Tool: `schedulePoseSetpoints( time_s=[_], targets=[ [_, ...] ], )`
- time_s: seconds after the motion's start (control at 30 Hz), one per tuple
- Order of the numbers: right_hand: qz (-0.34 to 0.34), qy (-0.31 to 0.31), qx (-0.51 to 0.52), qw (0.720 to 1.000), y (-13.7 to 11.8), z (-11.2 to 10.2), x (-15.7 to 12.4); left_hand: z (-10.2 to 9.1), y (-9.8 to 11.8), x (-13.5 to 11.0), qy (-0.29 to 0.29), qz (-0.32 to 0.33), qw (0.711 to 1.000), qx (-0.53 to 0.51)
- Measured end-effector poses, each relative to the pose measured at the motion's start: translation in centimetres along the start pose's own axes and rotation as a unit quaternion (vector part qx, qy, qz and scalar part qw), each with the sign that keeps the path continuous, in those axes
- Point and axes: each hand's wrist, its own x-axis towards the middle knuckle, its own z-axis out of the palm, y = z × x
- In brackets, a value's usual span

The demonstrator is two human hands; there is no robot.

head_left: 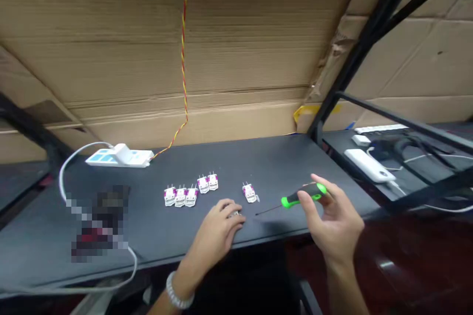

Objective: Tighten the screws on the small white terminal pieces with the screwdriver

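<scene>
My right hand (334, 216) grips a screwdriver (303, 194) with a black and green handle; its thin shaft points left and down, the tip just above the dark tabletop. My left hand (218, 226) rests low over the table near its front edge, fingers curled over a small whitish part (235, 213) that is mostly hidden. Between the hands and farther back lies a white and purple plug piece (249, 193) with two prongs, a small pale bit beside its lower right. To the left, several like plug pieces (180, 197) lie in a row, with another pair (207, 183) behind.
A white power strip (138, 158) with a plugged-in adapter stands at the back left, its white cable (62, 177) looping forward. A pixelated object (103, 221) lies left. Black metal frame bars (354, 64) rise on the right, with another white strip (369, 165) beyond.
</scene>
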Motion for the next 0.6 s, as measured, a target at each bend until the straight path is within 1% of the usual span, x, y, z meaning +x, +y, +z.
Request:
schedulePoseSetpoints(
  time_s=[0.17, 0.3, 0.47, 0.6],
  targets=[
    [0.007, 0.004, 0.010, 1.000, 0.1, -0.3, 0.1, -0.4, -1.0, 0.8, -0.010, 0.021, 1.000, 0.007],
    [0.007, 0.001, 0.006, 1.000, 0.3, -0.3, 0.1, -1.0, -1.8, 1.8, -0.025, 0.032, 0.999, 0.000],
    [0.002, 0.006, 0.003, 1.000, 0.3, -0.2, 0.3, -1.9, -1.9, 3.2, -0.064, 0.033, 0.997, 0.011],
    [-0.001, 0.005, 0.004, 1.000, 0.1, -0.3, 0.5, -2.2, -2.0, 4.1, -0.077, 0.032, 0.996, 0.022]
  ],
)
